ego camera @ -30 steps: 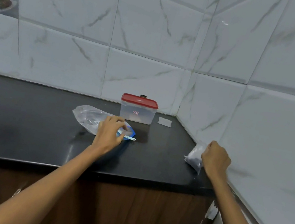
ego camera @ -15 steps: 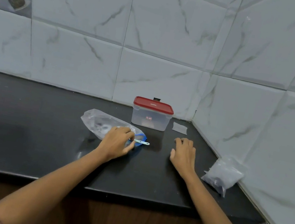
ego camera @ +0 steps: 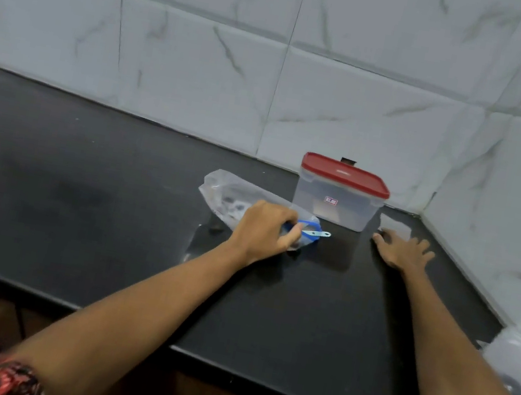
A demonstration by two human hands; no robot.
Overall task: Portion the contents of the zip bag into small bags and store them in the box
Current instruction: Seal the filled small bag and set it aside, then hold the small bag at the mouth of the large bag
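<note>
Pinching the blue zipper end of the zip bag [ego camera: 234, 198], the left hand [ego camera: 264, 229] could spill it if tugged — the right hand [ego camera: 404, 252], fingers splayed empty just short of a small bag [ego camera: 393, 224], steadies nothing.

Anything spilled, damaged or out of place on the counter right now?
Nothing spilled. The zip bag lies flat under the left hand, the box stands upright with its red lid on, and the right hand is spread by a small bag.
</note>
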